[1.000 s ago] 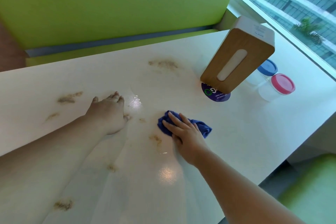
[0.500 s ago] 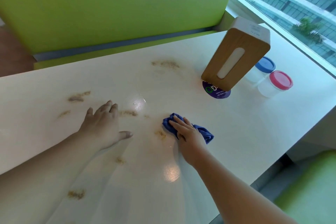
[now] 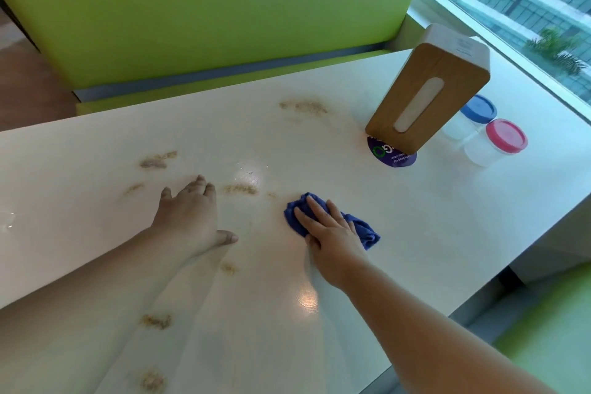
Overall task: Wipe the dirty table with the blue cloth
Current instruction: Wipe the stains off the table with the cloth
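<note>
The left hand [image 3: 188, 217] lies flat on the white tabletop [image 3: 447, 217], well left of the wooden tissue box [image 3: 425, 99], grip wide, holding nothing. A brown smear [image 3: 240, 189] sits between that hand and the box. The right hand [image 3: 332, 233], nearer the box and this side of it, presses the crumpled blue cloth [image 3: 367, 232] down, fingers straight, grip wide. Two lidded jars [image 3: 489, 150] stand just right of the box.

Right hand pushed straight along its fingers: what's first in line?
Probably nothing solid: past the blue cloth under the right hand, only bare table toward the far edge. The nearest crumb smear sits just left.
</note>
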